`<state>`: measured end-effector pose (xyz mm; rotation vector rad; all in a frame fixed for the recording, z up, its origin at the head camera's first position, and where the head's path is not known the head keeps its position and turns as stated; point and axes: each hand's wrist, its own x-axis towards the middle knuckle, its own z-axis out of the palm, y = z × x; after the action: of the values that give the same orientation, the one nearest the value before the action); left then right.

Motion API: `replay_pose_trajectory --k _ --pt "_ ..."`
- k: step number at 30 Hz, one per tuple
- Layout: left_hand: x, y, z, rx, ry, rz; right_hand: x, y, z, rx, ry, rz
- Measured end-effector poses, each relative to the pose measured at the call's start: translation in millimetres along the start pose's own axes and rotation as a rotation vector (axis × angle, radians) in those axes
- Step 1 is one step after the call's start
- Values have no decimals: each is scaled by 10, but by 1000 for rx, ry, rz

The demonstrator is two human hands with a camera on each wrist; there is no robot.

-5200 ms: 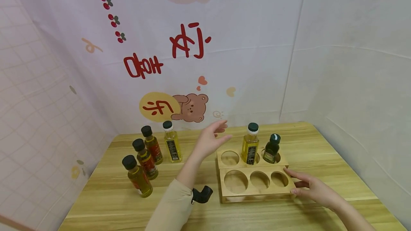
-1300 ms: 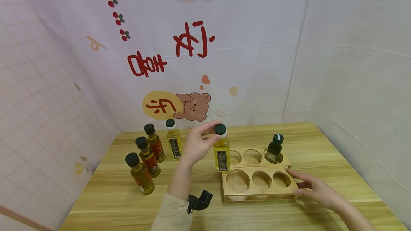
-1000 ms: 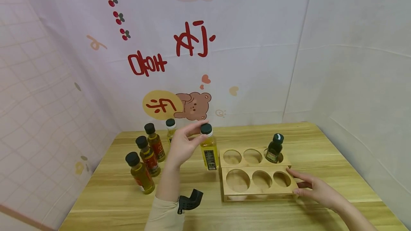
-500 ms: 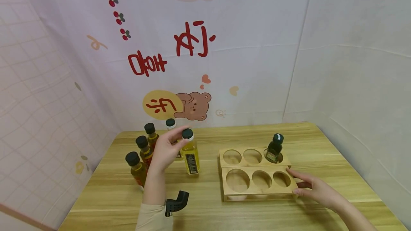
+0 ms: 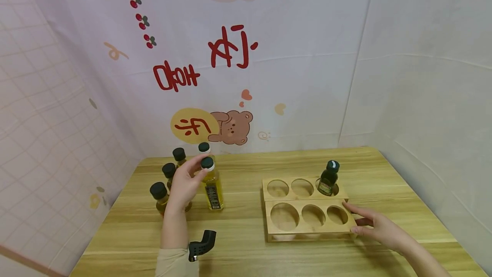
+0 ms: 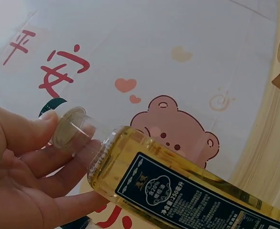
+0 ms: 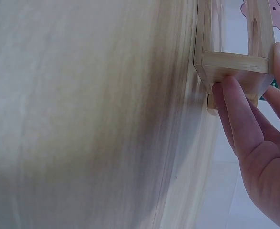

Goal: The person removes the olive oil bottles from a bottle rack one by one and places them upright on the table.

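Note:
Near the left side of the table, my left hand (image 5: 183, 187) pinches a tall clear bottle of yellow oil (image 5: 213, 192) at its neck, just under the dark green cap. The left wrist view shows the oil bottle (image 6: 144, 174) slanting across the picture, thumb and fingers at its white collar. Whether its base touches the table cannot be told. My right hand (image 5: 378, 228) grips the right end of a two-tier wooden bottle rack (image 5: 307, 229), thumb on the front. In the right wrist view, fingers press the end panel of the rack (image 7: 235, 63). One small dark green bottle (image 5: 328, 181) leans in the rack's back right hole.
Behind the held bottle stands a second yellow oil bottle (image 5: 204, 148), mostly hidden. Three black-capped bottles (image 5: 158, 191) stand in a row at the left, partly covered by my left hand and arm. A printed cloth (image 5: 307, 76) hangs behind the wooden table (image 5: 246, 255).
My left hand has taken the yellow oil bottle from the rack's back row and carried it left, beside the other bottles. The right hand keeps its place on the rack.

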<state>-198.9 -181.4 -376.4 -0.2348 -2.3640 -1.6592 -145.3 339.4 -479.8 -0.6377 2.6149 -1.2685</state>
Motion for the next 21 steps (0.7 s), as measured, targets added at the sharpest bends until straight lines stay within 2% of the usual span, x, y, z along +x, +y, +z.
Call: replay_pose_trajectory --k 21 --pt "25 -137 -101 5 0 -65 -3 46 14 -24 31 -59"
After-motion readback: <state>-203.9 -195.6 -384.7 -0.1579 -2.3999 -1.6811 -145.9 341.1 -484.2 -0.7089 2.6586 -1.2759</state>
